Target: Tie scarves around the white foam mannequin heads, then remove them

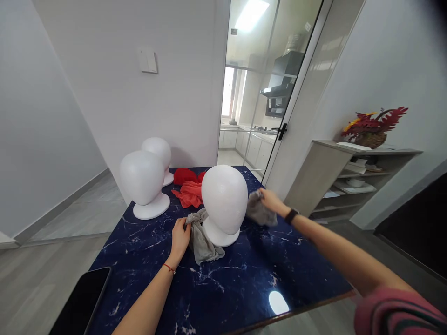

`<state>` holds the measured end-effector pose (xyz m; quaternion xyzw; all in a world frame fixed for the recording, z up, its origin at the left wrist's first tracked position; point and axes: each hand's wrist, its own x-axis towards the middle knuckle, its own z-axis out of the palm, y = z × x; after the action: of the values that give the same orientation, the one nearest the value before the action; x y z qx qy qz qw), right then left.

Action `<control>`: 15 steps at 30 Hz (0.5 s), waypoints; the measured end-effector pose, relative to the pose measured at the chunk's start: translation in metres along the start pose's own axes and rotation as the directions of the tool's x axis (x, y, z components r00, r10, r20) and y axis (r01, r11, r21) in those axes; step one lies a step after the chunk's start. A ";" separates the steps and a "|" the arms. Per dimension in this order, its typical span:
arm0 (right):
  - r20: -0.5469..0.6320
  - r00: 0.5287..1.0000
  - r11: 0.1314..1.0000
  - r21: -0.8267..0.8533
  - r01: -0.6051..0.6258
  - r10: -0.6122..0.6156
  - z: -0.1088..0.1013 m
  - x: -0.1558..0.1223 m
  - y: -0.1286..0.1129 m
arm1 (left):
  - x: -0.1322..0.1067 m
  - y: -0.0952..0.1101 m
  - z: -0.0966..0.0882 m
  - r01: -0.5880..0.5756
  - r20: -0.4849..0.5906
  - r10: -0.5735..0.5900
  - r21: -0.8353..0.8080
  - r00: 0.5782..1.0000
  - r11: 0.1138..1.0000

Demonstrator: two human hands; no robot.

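Note:
A white foam mannequin head stands on the dark blue marble table, nearest to me. A grey scarf runs behind its neck. My left hand grips the scarf's left end, which droops onto the table. My right hand is closed on the scarf's other end, held up at the head's right side. Two more white foam heads stand at the far left, one behind the other.
Red and orange cloths lie behind the near head. A black phone sits at the table's left front corner. A glass door to a kitchen stands beyond, with a shelf unit bearing a flower basket on the right.

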<state>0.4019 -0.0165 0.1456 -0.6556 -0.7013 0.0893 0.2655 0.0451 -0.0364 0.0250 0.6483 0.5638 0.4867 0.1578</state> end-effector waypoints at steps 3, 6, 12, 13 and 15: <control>-0.073 0.994 0.993 0.078 0.088 -0.082 -0.023 0.085 -0.035 | -0.001 0.006 -0.002 -0.011 -0.023 0.011 -0.022 1.000 1.000; -0.131 0.975 0.963 0.180 0.201 -0.179 -0.033 0.149 -0.090 | -0.003 0.012 -0.007 -0.035 -0.090 0.031 -0.048 0.995 0.998; -0.348 0.811 0.631 0.510 0.584 -0.470 -0.043 0.147 -0.205 | -0.001 0.020 -0.021 -0.049 -0.339 0.052 0.015 0.939 0.999; -0.373 0.797 0.606 0.518 0.604 -0.475 -0.044 0.126 -0.217 | 0.000 0.021 -0.024 -0.041 -0.380 0.046 0.021 0.924 0.999; -0.374 0.812 0.577 0.573 0.582 -0.448 -0.045 0.071 -0.230 | 0.000 0.025 -0.028 -0.020 -0.429 0.021 0.006 0.903 1.000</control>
<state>0.2228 0.0134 0.3104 -0.2882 -0.7536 0.1889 0.5598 0.0368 -0.0541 0.0568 0.5315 0.5782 0.6186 0.0241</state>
